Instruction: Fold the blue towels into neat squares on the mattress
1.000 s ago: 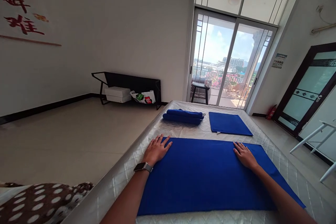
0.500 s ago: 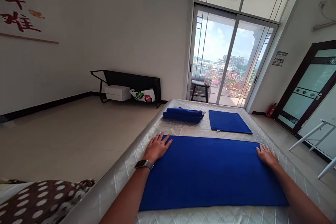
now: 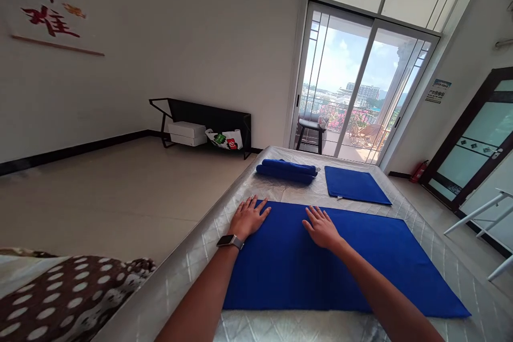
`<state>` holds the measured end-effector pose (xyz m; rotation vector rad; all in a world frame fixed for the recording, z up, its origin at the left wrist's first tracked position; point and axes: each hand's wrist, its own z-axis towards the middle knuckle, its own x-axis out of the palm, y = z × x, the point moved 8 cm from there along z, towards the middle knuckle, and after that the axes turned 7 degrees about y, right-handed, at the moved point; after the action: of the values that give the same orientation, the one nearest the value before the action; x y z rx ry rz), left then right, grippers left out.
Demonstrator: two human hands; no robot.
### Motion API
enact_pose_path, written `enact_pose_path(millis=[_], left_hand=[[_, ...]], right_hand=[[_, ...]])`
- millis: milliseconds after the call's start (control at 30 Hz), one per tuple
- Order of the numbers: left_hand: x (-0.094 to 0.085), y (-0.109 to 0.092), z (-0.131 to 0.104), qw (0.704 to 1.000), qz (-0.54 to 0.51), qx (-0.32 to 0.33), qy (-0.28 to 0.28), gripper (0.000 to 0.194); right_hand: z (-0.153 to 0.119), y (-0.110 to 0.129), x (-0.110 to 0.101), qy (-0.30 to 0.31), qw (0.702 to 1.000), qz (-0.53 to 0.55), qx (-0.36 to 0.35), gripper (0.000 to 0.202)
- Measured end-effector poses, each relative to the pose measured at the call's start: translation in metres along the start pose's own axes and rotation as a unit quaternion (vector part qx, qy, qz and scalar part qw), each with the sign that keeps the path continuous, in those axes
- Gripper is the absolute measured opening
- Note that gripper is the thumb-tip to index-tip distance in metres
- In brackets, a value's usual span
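Note:
A wide blue cloth (image 3: 280, 278) lies spread flat on the plastic-covered mattress (image 3: 208, 256). At its far left corner rests my left hand (image 3: 247, 218), open with fingers stretched, a watch on the wrist. My right hand (image 3: 321, 228) is over the cloth's upper middle, palm down and fingers extended; whether it presses on the fabric I cannot tell. Neither hand grips anything. Beyond them sit a rolled or folded blue cloth bundle (image 3: 286, 172) on the left and a smaller flat blue piece (image 3: 356, 186) with a white tag on the right.
To the left, a brown polka-dot cloth (image 3: 64, 299) lies beside the mattress. A black rack (image 3: 208, 112) with white boxes (image 3: 187, 133) and a printed bag (image 3: 226, 140) stands against the wall. White stool legs (image 3: 476, 214) and a fire extinguisher (image 3: 419, 171) are at right.
My right hand has moved left from the cloth's far right corner to its upper middle. My left hand stays at the left corner. The view has shifted slightly left.

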<state>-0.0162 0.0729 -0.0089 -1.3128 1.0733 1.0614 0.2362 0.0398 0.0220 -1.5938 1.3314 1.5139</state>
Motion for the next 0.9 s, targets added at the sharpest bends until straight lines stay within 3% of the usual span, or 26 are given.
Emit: enact_pose_path(millis=[100,233,367,533,633,733,900], left_hand=[[-0.001,-0.001,-0.001,1.000,0.000,0.010,-0.007,0.062],[-0.001,0.000,-0.002,1.000,0.005,0.004,0.005,0.063],[-0.002,0.000,-0.002,1.000,0.005,-0.001,0.009,0.063],[0.000,0.002,0.000,1.000,0.019,0.013,0.007,0.062],[0.004,0.005,0.001,0.999,0.034,0.005,0.011,0.061],[0.004,0.006,0.001,0.999,0.042,0.001,0.014,0.060],[-0.001,0.002,-0.004,0.999,0.028,0.009,0.018,0.061]], right_hand=[[0.005,0.001,0.008,0.014,1.000,0.000,0.003,0.069],[-0.007,-0.044,0.007,0.001,0.999,-0.020,0.036,0.069],[-0.037,-0.127,-0.004,-0.013,0.994,-0.044,0.100,0.067],[-0.089,-0.249,-0.025,-0.029,0.969,-0.065,0.238,0.064],[-0.114,-0.295,-0.034,-0.032,0.950,-0.059,0.305,0.065],[-0.126,-0.313,-0.038,-0.028,0.940,-0.049,0.337,0.067],[-0.125,-0.307,-0.046,-0.026,0.931,-0.067,0.357,0.067]])
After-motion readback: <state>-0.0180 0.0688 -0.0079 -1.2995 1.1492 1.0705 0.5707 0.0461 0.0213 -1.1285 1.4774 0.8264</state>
